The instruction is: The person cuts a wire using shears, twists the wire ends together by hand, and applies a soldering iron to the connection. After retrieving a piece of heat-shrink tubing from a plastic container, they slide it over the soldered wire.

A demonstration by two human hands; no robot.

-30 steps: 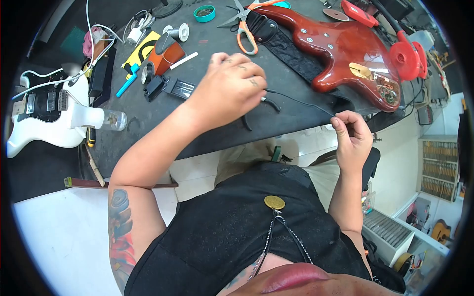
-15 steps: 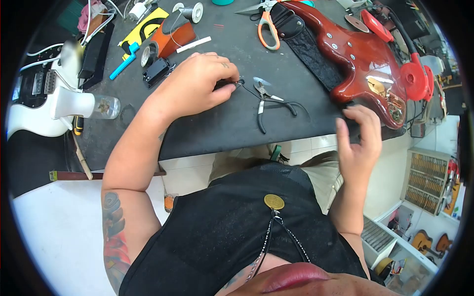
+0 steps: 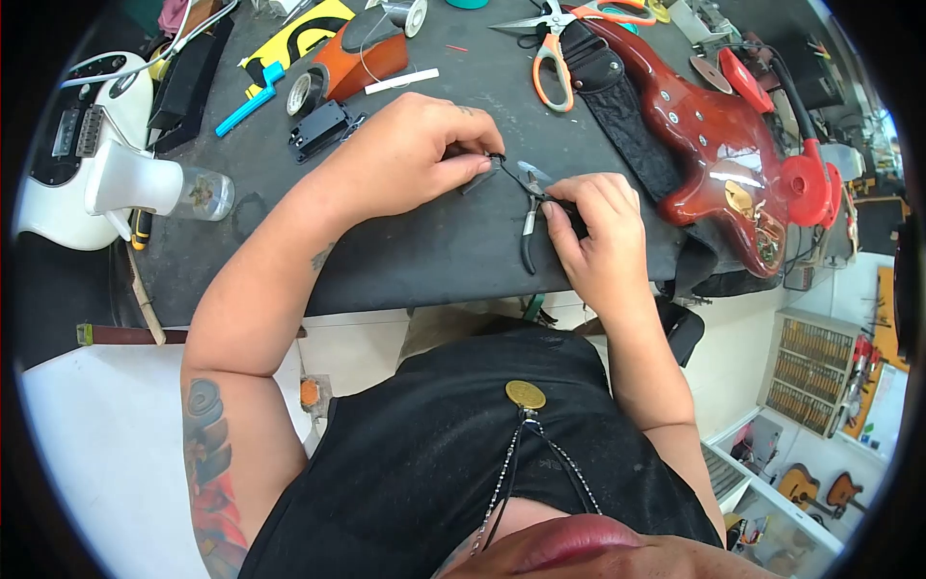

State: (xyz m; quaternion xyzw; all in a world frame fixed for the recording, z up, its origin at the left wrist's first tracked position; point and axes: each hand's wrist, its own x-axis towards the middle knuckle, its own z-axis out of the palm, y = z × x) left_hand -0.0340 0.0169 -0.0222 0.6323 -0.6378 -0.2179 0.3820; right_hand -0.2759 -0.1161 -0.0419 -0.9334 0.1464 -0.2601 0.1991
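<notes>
My left hand (image 3: 429, 154) rests low over the dark bench mat, its thumb and fingers pinched on a small dark part (image 3: 495, 160) that is mostly hidden. A thin black wire (image 3: 514, 178) runs from it towards the wire cutters. Those wire cutters (image 3: 530, 228) have black handles and lie with their metal jaws pointing away from me. My right hand (image 3: 606, 232) is closed at their right handle, thumb and fingers around it; its palm hides part of that handle. Beyond the jaws is a small clear piece (image 3: 533, 171).
A glossy red-brown guitar body (image 3: 704, 135) with a black strap lies at the right. Orange-handled scissors (image 3: 553, 72) are behind my hands. To the left are a black box-shaped part (image 3: 321, 129), a blue string winder (image 3: 253, 100), a solder spool (image 3: 407, 16) and a white guitar (image 3: 121, 116).
My right hand has come left from beside the guitar body and closed at the cutters' handle. My left hand keeps its pinch on the dark part. The camera view has shifted slightly.
</notes>
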